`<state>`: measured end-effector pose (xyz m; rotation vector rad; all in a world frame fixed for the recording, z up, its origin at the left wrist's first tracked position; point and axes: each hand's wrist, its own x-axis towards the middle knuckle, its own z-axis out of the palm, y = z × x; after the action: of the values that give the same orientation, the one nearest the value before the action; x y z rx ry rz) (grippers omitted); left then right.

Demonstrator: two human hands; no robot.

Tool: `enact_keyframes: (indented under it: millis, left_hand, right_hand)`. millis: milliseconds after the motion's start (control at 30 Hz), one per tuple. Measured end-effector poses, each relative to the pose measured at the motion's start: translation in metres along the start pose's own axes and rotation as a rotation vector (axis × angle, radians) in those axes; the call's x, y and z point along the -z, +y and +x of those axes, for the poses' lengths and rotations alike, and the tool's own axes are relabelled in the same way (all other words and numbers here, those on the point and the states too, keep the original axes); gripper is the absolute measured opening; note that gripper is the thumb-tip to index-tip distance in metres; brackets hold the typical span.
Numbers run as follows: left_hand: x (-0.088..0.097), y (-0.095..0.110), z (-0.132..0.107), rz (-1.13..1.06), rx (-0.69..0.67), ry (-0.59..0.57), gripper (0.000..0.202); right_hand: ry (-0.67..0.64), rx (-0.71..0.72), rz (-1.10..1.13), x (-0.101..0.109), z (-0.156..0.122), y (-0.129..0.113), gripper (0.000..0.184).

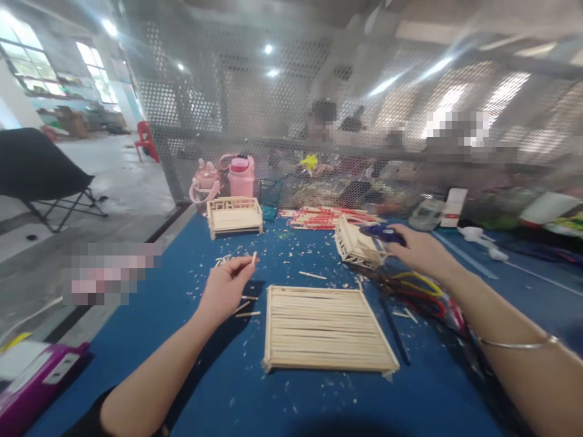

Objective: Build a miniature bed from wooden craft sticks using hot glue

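My left hand (226, 288) pinches a short wooden stick piece (254, 258) upright between thumb and fingertips. More cut stick pieces (247, 314) lie beside and under it. At the right, my right hand (416, 247) is closed around a dark blue tool that looks like a glue gun (384, 233). Its front end overlaps a small wooden stick model (356, 244) with railings; whether they touch I cannot tell. Between my forearms lies a flat stick panel (323, 331), framed by thicker edge strips, with whitish bits at its corners.
A small stick-built bench (235, 217) stands at the back left, before two pink bottles (241, 177). Red-and-pale sticks (334, 218) are piled near the mesh screen (237, 103). Cables (416, 291) run beside my right forearm. A glass jar (427, 212) stands farther right.
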<state>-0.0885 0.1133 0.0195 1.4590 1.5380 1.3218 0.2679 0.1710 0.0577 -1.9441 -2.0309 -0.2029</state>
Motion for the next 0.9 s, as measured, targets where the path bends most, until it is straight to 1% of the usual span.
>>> enact_keyframes:
  millis: [100, 200, 267, 333, 367, 400, 433, 500, 533, 567, 600, 633, 700, 800, 833, 867, 900]
  left_hand:
    - [0.001, -0.002, 0.001, 0.023, -0.044, 0.001, 0.024]
    - [-0.001, -0.005, 0.001, 0.05, -0.087, -0.011, 0.026]
    - [-0.002, -0.005, 0.0, 0.083, -0.126, -0.028, 0.024]
    - [-0.004, -0.003, -0.004, 0.122, -0.177, -0.052, 0.02]
    - [-0.006, -0.001, -0.007, 0.139, -0.204, -0.066, 0.018]
    - [-0.007, 0.002, -0.009, 0.152, -0.228, -0.08, 0.017]
    - [-0.008, 0.004, -0.012, 0.16, -0.25, -0.095, 0.016]
    - [-0.011, 0.008, -0.017, 0.171, -0.278, -0.124, 0.015]
    - [-0.012, 0.009, -0.018, 0.175, -0.283, -0.144, 0.013]
    - [-0.012, 0.01, -0.02, 0.178, -0.288, -0.159, 0.012]
    - [-0.012, 0.01, -0.02, 0.181, -0.289, -0.172, 0.012]
    - [-0.012, 0.01, -0.02, 0.185, -0.286, -0.185, 0.011]
    - [-0.011, 0.008, -0.019, 0.182, -0.255, -0.191, 0.01]
    - [-0.007, 0.003, -0.012, 0.179, -0.152, -0.138, 0.027]
    - [-0.006, 0.001, -0.009, 0.194, -0.116, -0.128, 0.029]
    - [-0.005, -0.001, -0.007, 0.216, -0.084, -0.14, 0.028]
    - [-0.004, -0.004, -0.006, 0.24, -0.057, -0.177, 0.025]
  right_hand:
    - [-0.007, 0.003, 0.026, -0.01, 0.013, 0.014, 0.04]
    - [0.024, 0.037, 0.062, -0.015, 0.019, 0.01, 0.038]
    - [0.083, 0.04, 0.079, -0.011, 0.015, -0.005, 0.04]
    - [0.155, 0.058, 0.156, -0.005, 0.006, -0.033, 0.042]
    - [0.205, 0.094, 0.314, -0.002, -0.001, -0.051, 0.041]
    - [0.186, 0.153, 0.478, 0.0, -0.008, -0.071, 0.04]
    - [0.099, 0.23, 0.625, 0.0, -0.015, -0.091, 0.039]
    - [-0.219, 0.375, 0.877, -0.003, -0.028, -0.128, 0.041]
    - [-0.329, 0.405, 0.967, -0.007, -0.033, -0.143, 0.035]
    - [-0.408, 0.418, 1.037, -0.011, -0.037, -0.155, 0.03]
    - [-0.448, 0.417, 1.086, -0.016, -0.04, -0.163, 0.024]
    - [-0.458, 0.409, 1.116, -0.021, -0.042, -0.168, 0.02]
    - [-0.425, 0.388, 1.144, -0.03, -0.042, -0.171, 0.016]
    - [-0.344, 0.331, 1.133, -0.036, -0.043, -0.168, 0.015]
    - [-0.33, 0.3, 1.121, -0.038, -0.043, -0.167, 0.015]
    - [-0.331, 0.272, 1.11, -0.039, -0.044, -0.167, 0.016]
    - [-0.34, 0.248, 1.101, -0.04, -0.045, -0.167, 0.016]
